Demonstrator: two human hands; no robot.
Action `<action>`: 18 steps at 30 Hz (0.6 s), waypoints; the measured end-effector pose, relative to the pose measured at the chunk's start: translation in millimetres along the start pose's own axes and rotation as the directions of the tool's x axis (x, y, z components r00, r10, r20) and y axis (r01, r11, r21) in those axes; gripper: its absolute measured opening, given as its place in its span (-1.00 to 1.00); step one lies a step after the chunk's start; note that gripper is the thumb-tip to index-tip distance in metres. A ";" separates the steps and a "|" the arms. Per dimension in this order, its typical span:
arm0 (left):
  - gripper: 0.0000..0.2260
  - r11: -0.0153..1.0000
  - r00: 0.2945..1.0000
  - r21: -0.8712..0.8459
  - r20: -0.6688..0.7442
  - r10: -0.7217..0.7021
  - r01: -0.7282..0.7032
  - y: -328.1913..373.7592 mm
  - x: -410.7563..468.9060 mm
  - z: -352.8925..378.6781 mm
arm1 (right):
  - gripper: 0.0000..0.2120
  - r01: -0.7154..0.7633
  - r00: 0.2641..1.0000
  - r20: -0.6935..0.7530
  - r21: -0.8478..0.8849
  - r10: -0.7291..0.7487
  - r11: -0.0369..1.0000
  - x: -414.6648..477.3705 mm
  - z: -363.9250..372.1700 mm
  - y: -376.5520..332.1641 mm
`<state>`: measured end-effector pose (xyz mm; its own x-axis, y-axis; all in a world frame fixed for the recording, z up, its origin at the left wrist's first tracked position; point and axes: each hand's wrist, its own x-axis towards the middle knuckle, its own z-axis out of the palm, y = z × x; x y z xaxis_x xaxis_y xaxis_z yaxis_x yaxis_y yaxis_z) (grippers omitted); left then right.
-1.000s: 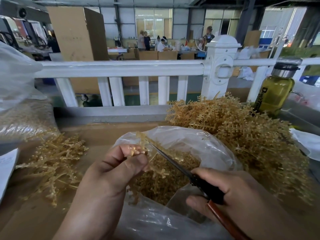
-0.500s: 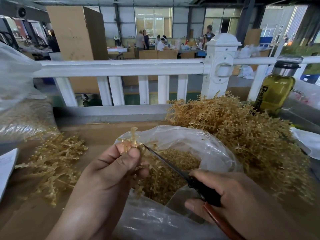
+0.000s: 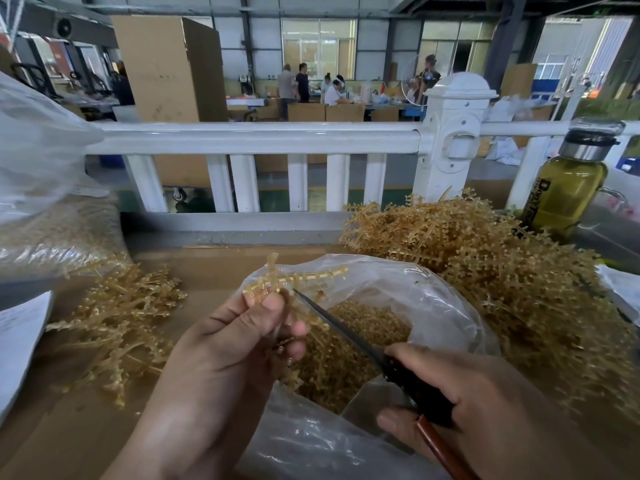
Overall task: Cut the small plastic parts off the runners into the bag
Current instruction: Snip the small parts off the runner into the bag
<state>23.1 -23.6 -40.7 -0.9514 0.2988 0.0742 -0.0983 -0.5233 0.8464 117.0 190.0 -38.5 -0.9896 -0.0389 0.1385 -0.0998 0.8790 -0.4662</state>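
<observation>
Head view: the left hand point(image 3: 225, 344) pinches a runner point(image 3: 277, 278) between thumb and curled fingers, at centre frame over the near-left rim of the bag point(image 3: 433, 306). The right hand point(image 3: 478, 403) is wrapped round the dark, red-handled cutter point(image 3: 339, 327), whose tip lies just beside the left thumb. Whether the blades are parted I cannot tell.

The main risk, as I judge it, is that tip nicking the thumb or fingertips, since the cut point sits so close to the grip. A stiff part may also spring away when severed and clear the rim, landing on the cardboard point(image 3: 214, 265), because the runner hangs near the edge of the bag's mouth, not over its middle. The limp film could slump and narrow the opening.

The runner is a thin, amber, translucent stem with short knobby branches. The loose parts point(image 3: 346, 358) lie granular in the bag, which is clear, crinkled and glossy. A bristly heap of runners point(image 3: 502, 271) fills the right of the frame; a sparser tangle point(image 3: 121, 323) lies at left.
</observation>
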 end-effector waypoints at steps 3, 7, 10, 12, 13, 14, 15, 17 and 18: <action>-0.93 1.000 1.000 0.008 -0.002 0.001 -0.001 -0.3 -0.8 0.0 | -0.41 0.009 1.000 -0.016 -0.020 -0.009 1.000 -0.4 -4.5 -7.2; -0.96 1.000 1.000 0.014 0.015 0.012 -0.012 -1.5 -1.2 -1.8 | -0.49 0.056 0.995 -0.085 -0.054 -0.061 0.997 1.5 -4.1 -12.0; -0.96 0.999 1.000 0.028 -0.007 0.025 -0.025 -0.5 -2.0 0.0 | -0.48 0.076 0.992 -0.097 -0.069 -0.082 0.995 0.9 -2.8 -10.6; -0.92 0.999 0.999 0.031 -0.015 0.030 -0.029 -1.1 -2.7 0.1 | -0.52 0.089 0.989 -0.107 -0.079 -0.097 0.993 0.9 -2.7 -8.4; -0.93 0.999 0.999 0.035 -0.015 0.033 -0.033 -1.5 -2.7 0.0 | -0.54 0.099 0.987 -0.121 -0.083 -0.108 0.992 1.1 -2.5 -8.1; -0.95 0.999 0.999 0.042 -0.015 0.036 -0.035 -1.7 -3.0 0.7 | -0.57 0.108 0.984 -0.135 -0.084 -0.119 0.991 1.5 -2.1 -7.9; -0.95 0.998 0.999 0.048 -0.012 0.040 -0.040 -2.3 -3.4 1.5 | -0.58 0.117 0.981 -0.146 -0.087 -0.129 0.989 1.9 -1.7 -7.9; -0.95 0.997 0.999 0.055 -0.020 0.049 -0.048 -3.2 -4.2 2.3 | -0.59 0.133 0.976 -0.161 -0.090 -0.146 0.987 2.1 -0.7 -7.4; -0.98 0.997 0.998 0.058 -0.019 0.053 -0.052 -3.5 -4.5 3.0 | -0.59 0.139 0.974 -0.169 -0.087 -0.152 0.987 1.6 -0.4 -7.0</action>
<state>28.6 -20.7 -42.5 -0.9607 0.2555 0.1087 -0.0321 -0.4911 0.8705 116.1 183.9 -34.7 -0.9310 -0.0910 0.3534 -0.2268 0.9030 -0.3650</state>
